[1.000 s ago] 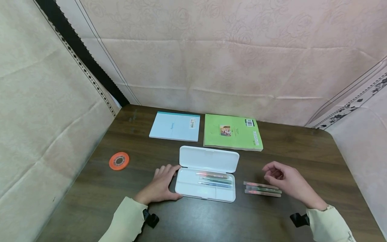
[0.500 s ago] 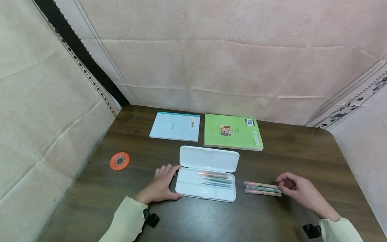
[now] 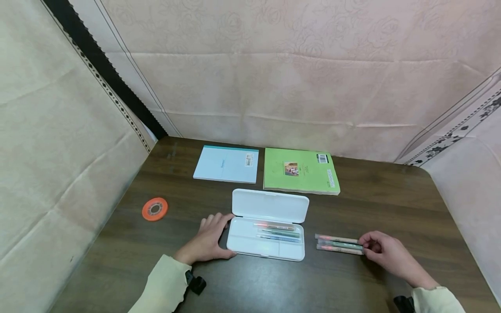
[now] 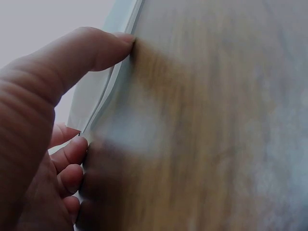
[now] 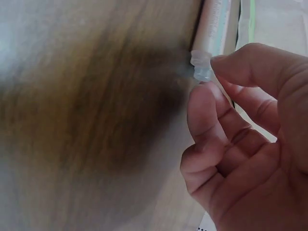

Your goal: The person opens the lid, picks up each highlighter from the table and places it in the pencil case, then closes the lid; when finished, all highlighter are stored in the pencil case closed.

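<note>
My left hand (image 3: 207,243) holds the left side of an open white pencil case (image 3: 246,244). Its thumb (image 4: 103,45) presses the front edge, with the other fingers at the far end of that side. Several slim pens (image 3: 278,233) lie in the case's right part. To the right of the case, three pens (image 3: 338,244) with pink and green markings lie side by side on the table. My right hand (image 3: 389,256) has its thumb and forefinger at their right ends. In the right wrist view, the thumb touches a clear pen end (image 5: 203,73), and the forefinger sits just below it.
Behind the case, a light blue notebook (image 3: 228,164) and a green book (image 3: 303,171) lie flat on the brown wooden table (image 3: 266,287). An orange tape roll (image 3: 155,209) is at the left. Pale patterned cloth (image 3: 274,87) surrounds the table's back and sides.
My right hand has moved right and toward me, from over the three pens to their right ends, and its thumb and forefinger have closed there. My left hand and the case have stayed put.
</note>
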The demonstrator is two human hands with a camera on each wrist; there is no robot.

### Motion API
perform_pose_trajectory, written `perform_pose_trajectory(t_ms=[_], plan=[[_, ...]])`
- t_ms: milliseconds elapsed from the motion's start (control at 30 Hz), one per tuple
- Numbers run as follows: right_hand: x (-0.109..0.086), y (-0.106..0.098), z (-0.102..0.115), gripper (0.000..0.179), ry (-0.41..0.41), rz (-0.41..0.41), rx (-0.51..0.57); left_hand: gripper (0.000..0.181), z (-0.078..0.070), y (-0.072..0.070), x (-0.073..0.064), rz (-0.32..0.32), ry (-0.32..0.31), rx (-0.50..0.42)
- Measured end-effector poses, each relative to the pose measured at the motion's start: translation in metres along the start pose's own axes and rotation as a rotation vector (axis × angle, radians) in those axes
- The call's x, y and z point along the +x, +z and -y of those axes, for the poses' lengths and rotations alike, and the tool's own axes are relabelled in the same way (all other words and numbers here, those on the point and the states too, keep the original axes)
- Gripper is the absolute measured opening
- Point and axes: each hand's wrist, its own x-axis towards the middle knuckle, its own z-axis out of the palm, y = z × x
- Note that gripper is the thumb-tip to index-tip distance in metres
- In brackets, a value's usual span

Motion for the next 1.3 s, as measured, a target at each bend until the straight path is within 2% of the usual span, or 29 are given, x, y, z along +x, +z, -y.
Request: perform_pose_trajectory(t_ms=[200, 400, 700, 900, 1300], plan=[[0.0017, -0.0008, -0.0003, 0.019, -0.017, -0.003, -0.025, 0.094, 0.0000, 0.0002, -0.0001, 0.001, -0.003, 0.001], [0.0040, -0.0024, -0.0021, 0.017, 0.005, 0.052, -0.036, 0.094, 0.0000, 0.0004, -0.0001, 0.006, -0.008, -0.001], [0.0079, -0.0025, -0.0019, 0.016, 0.013, 0.091, -0.037, 0.094, 0.0011, 0.0018, 0.0004, 0.012, -0.015, 0.000], [0.0082, -0.0025, -0.0022, 0.017, 0.012, 0.087, -0.039, 0.094, 0.0005, 0.0015, 0.0002, 0.010, -0.019, -0.004], [0.0062, -0.0069, 0.0033, 0.017, 0.014, 0.027, -0.026, 0.095, 0.0020, 0.0031, 0.0004, 0.000, -0.011, -0.002]])
